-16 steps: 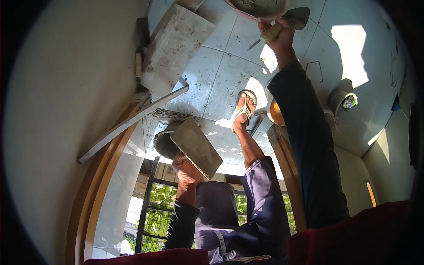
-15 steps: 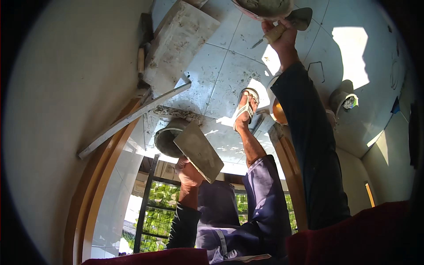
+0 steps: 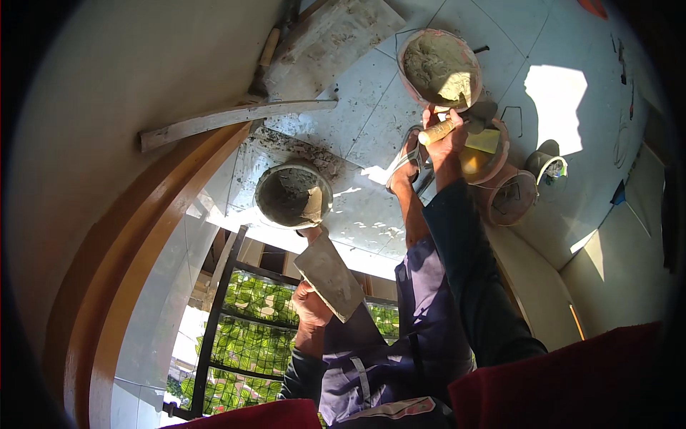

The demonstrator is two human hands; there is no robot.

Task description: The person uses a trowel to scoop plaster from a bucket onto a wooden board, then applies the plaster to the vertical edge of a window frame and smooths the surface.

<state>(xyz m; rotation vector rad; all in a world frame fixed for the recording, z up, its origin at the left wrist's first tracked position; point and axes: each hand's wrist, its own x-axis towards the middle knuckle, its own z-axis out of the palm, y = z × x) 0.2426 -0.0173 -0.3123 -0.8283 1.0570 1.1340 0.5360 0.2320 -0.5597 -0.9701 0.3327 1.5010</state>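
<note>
Held in my left hand (image 3: 311,306) is a flat rectangular board (image 3: 329,275) smeared with grey, just below a dark bowl (image 3: 269,196) with grey residue. My right hand (image 3: 446,141) is closed on the wooden handle (image 3: 435,131) of a trowel with a dark blade (image 3: 480,109). Its fingertips reach the lower rim of a pinkish bucket (image 3: 413,68) of grey mortar; whether they grip the rim is unclear. My sandalled foot (image 3: 401,163) is beside that hand, and a bucket with a yellow interior (image 3: 475,163) lies partly under the trowel.
More buckets (image 3: 507,200) stand at the right. A dirty slab (image 3: 329,46) and a long batten (image 3: 236,114) lie by the left wall (image 3: 107,121). A wooden door frame (image 3: 100,272) curves down the left, beside a black mesh gate (image 3: 207,336).
The mortar bucket and my right hand with the trowel have come toward me. The board has dropped away from the bowl. The whole view has shifted.
</note>
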